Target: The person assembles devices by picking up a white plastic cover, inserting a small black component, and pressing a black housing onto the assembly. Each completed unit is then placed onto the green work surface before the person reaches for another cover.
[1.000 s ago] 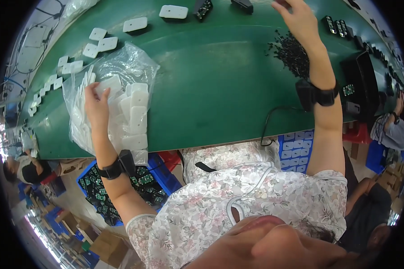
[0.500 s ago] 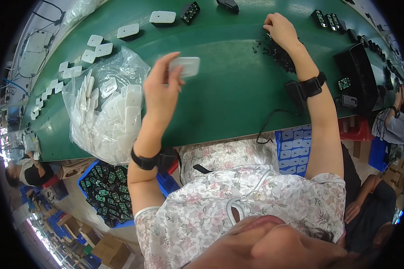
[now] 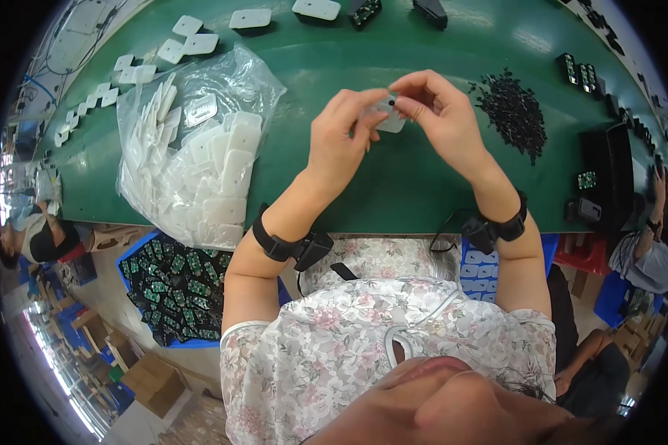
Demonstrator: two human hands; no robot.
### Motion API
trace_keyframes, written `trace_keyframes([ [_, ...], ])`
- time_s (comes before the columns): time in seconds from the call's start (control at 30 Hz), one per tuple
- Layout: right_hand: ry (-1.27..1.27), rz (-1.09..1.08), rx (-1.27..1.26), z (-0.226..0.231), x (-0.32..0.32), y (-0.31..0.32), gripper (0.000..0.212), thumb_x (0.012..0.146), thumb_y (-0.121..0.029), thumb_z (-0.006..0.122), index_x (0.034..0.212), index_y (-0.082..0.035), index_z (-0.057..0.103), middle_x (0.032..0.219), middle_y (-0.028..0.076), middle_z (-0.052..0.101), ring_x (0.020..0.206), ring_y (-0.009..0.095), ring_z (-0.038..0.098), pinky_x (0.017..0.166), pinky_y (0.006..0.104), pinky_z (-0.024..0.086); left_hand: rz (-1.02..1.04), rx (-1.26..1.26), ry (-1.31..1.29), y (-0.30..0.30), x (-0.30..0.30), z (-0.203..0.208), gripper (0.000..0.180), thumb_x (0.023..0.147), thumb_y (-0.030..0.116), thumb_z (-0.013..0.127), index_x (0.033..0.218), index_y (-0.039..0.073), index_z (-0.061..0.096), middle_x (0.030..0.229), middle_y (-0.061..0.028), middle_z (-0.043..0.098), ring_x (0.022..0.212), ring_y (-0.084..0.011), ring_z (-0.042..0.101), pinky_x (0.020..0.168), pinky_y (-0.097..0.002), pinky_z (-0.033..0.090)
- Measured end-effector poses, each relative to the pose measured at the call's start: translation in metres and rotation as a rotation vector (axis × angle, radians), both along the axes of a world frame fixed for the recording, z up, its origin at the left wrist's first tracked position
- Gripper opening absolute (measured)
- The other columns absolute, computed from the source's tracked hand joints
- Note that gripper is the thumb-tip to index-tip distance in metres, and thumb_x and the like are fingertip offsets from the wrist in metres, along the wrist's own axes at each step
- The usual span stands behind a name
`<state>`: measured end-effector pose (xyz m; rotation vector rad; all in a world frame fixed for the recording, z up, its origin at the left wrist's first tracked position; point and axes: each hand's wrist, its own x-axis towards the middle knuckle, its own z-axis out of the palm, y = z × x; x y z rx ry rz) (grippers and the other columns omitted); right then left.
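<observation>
Over the middle of the green table, my left hand (image 3: 340,133) pinches a white plastic cover (image 3: 392,124) with rounded corners. From the other side, my right hand (image 3: 447,119) meets the cover with thumb and forefinger pressed together. A tiny dark bit shows at those fingertips, seemingly a small black part; its shape is too small to make out. Right of that hand lies a loose pile of small black parts (image 3: 513,115). Left of my left hand, a clear plastic bag (image 3: 269,83) lies open, filled with more white covers (image 3: 226,174).
White-topped black cases (image 3: 250,20) line the far left edge of the green table (image 3: 393,189). A black bin (image 3: 607,167) and a small circuit board (image 3: 586,180) are at right. Below the table, a blue tray holds several circuit boards (image 3: 174,285). Co-workers sit at both sides.
My right hand has left the black pile and come to the cover. My left hand has carried the cover rightward to meet it. The whole view has shifted slightly.
</observation>
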<state>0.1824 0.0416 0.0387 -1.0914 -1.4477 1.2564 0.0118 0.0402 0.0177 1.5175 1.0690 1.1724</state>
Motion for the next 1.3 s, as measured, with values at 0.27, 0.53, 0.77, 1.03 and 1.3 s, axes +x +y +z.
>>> trace_keyframes([
  [0.27,-0.151,-0.069,0.062,-0.001,-0.007,-0.007,0.008,0.085,-0.005,0.064,0.089,0.000,0.059,0.084,0.001,0.058,0.077,0.009,0.054,0.070,0.0219,0.044,-0.030,0.125,0.081,0.000,-0.005,-0.001,0.016,0.083,-0.010,0.055,0.092,0.001,0.062,0.083,-0.0086,0.058,0.061,-0.0158,0.062,0.049,-0.0251,0.050],
  [0.53,-0.319,-0.106,0.141,0.006,-0.006,-0.010,0.007,0.082,-0.005,0.066,0.084,-0.001,0.060,0.078,0.001,0.054,0.068,0.008,0.047,0.059,0.0221,0.037,-0.026,-0.187,-0.284,-0.004,-0.002,0.001,0.014,0.087,-0.007,0.054,0.100,-0.004,0.057,0.085,-0.0090,0.060,0.070,-0.0158,0.065,0.059,-0.0247,0.054],
  [0.77,-0.380,-0.161,0.208,-0.005,-0.011,-0.011,0.007,0.080,-0.003,0.066,0.081,0.000,0.060,0.076,0.002,0.053,0.066,0.010,0.047,0.057,0.0228,0.037,-0.129,-0.342,-0.278,-0.001,-0.008,-0.006,0.010,0.089,-0.003,0.055,0.098,-0.006,0.054,0.093,-0.0103,0.062,0.080,-0.0171,0.066,0.071,-0.0258,0.055],
  [1.03,-0.328,-0.181,0.153,-0.010,-0.020,-0.014,0.010,0.081,-0.005,0.068,0.080,-0.001,0.059,0.075,0.002,0.054,0.066,0.009,0.048,0.058,0.0224,0.038,-0.101,-0.129,-0.249,0.000,-0.008,-0.013,0.010,0.090,0.002,0.058,0.095,-0.006,0.055,0.089,-0.0075,0.058,0.075,-0.0148,0.064,0.067,-0.0243,0.054],
  [1.3,-0.341,-0.233,0.335,-0.011,-0.009,-0.006,0.026,0.078,-0.013,0.074,0.097,-0.004,0.057,0.096,-0.001,0.051,0.075,0.007,0.042,0.061,0.0180,0.033,-0.135,-0.226,-0.321,-0.002,-0.009,-0.003,0.008,0.090,0.004,0.058,0.089,-0.003,0.055,0.084,-0.0069,0.060,0.071,-0.0124,0.062,0.062,-0.0237,0.053],
])
